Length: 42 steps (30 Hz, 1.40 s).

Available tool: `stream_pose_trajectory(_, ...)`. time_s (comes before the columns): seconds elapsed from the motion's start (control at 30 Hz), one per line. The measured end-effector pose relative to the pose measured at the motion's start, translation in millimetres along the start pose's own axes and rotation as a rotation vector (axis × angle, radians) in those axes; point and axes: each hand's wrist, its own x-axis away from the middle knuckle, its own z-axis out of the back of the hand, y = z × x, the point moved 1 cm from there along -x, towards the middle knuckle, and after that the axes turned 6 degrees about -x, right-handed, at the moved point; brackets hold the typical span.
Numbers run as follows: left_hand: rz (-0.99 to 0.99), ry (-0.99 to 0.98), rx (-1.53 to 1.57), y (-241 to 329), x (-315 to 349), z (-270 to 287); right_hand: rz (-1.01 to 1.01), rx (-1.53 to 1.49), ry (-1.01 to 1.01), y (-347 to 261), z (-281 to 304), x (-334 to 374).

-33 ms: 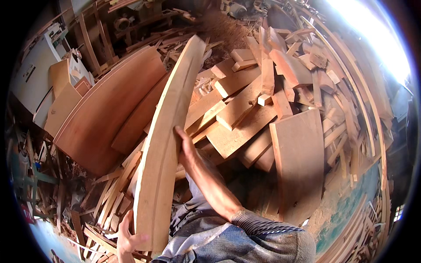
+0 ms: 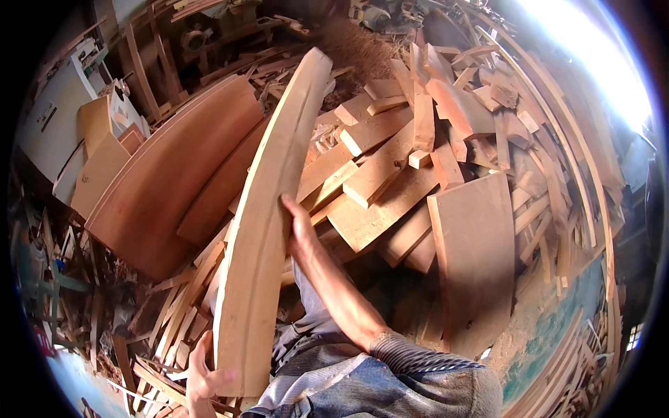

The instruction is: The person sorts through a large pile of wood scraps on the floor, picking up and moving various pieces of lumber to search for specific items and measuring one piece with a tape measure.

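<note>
A long pale wooden plank (image 2: 261, 237) stretches from close to my body toward the top of the view, its far end narrowing. My right hand (image 2: 301, 230) holds its right edge about midway, with the thumb on the face and the other fingers hidden behind. Near the plank's lower left corner, my left hand (image 2: 202, 376) grips the near end, thumb lying over the face and a finger against the edge. A dark streak of grain runs down the plank's length.
A heap of wood offcuts (image 2: 376, 171) lies ahead to the right, beside a broad board (image 2: 475, 261). Reddish-brown boards (image 2: 181, 171) lean at the left, near a pale machine cabinet (image 2: 52, 118). Thin strips (image 2: 557, 376) are stacked at the lower right.
The plank's far end has shifted slightly up and to the right. My right hand has moved a little to the right with it; my left hand is almost unmoved.
</note>
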Motion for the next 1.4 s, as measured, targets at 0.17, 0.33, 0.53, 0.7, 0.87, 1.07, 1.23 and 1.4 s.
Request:
stream_pose_trajectory(0.17, -0.276, -0.247, 0.199, 92, -58, -51, 0.29, 0.55, 0.018, -154, -111, 29)
stream_pose_trajectory(0.33, -0.524, -0.772, 0.533, 228, -115, -195, 0.719, 0.893, 0.027, -442, -173, 85)
stream_pose_trajectory(0.53, -1.096, -1.181, -0.077, 194, -96, -245, 1.281, 1.077, 0.459, -611, -115, 283)
stream_pose_trajectory(0.7, -0.59, -0.535, 0.113, 34, -183, -171, 1.636, 1.25, 0.694, -431, -5, 304)
stream_pose_trajectory(0.87, -0.217, 0.218, -0.132, -109, -265, -86, 0.527, 1.081, 0.608, -120, 97, 198)
stream_pose_trajectory(1.07, -0.217, 0.61, -0.666, -180, -338, 47, 0.252, 1.732, 0.145, -3, 128, 115)
stream_pose_trajectory(1.23, -0.202, 0.608, -0.899, -196, -419, 117, 0.297, 1.914, 0.035, -1, 134, 95)
stream_pose_trajectory(1.4, -0.082, 0.58, -1.033, -203, -495, 157, 0.259, 1.994, 0.021, -4, 127, 85)
